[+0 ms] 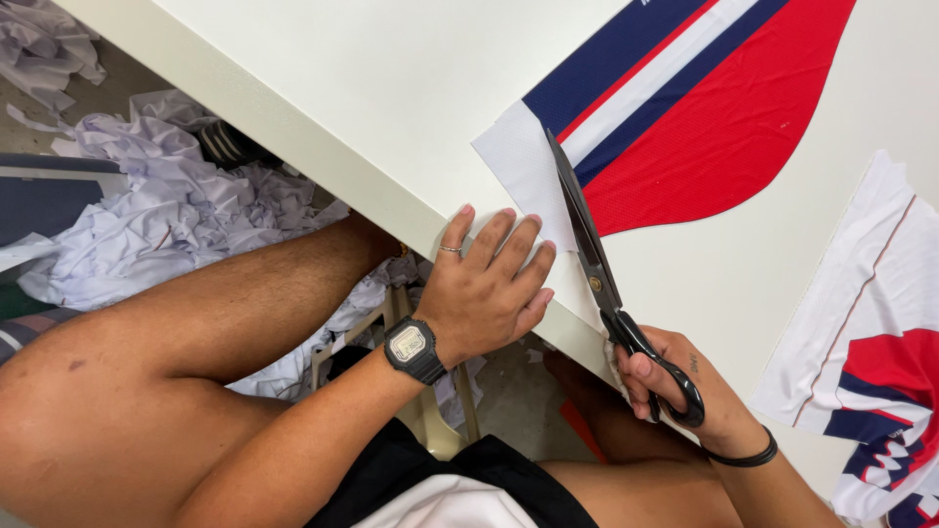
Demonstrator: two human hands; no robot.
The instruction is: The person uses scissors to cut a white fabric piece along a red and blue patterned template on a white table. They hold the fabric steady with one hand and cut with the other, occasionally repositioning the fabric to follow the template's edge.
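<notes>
Gripping the black handles of a pair of long scissors (pixel 611 293), the right hand (pixel 685 391) is working at the near edge of the white table (pixel 352 88), its fingers threaded through the loops and closed firmly around them. The blades are pointing away from the person and up across the table, lying shut or nearly so along the white margin of a fabric panel (pixel 685 108) printed in red, navy and white stripes. The blade tip is reaching the spot where the white margin meets the navy band.

Beside the scissors, the left hand (pixel 489 288) is pressing flat on the table edge with its fingers spread, grasping nothing; the fingertips are resting on the near white corner of the same panel, pinning it down. That hand is wearing a thin ring, and a black digital watch (pixel 411 347) is sitting on the wrist. A dark band is circling the right wrist.

Further right on the table, a second printed piece (pixel 871 342), white with red and navy shapes, is lying well apart from the panel under the blades.

Below the table, the person's bare knees are showing, and heaps of pale fabric scraps (pixel 176 210) are lying on the floor to the left.
</notes>
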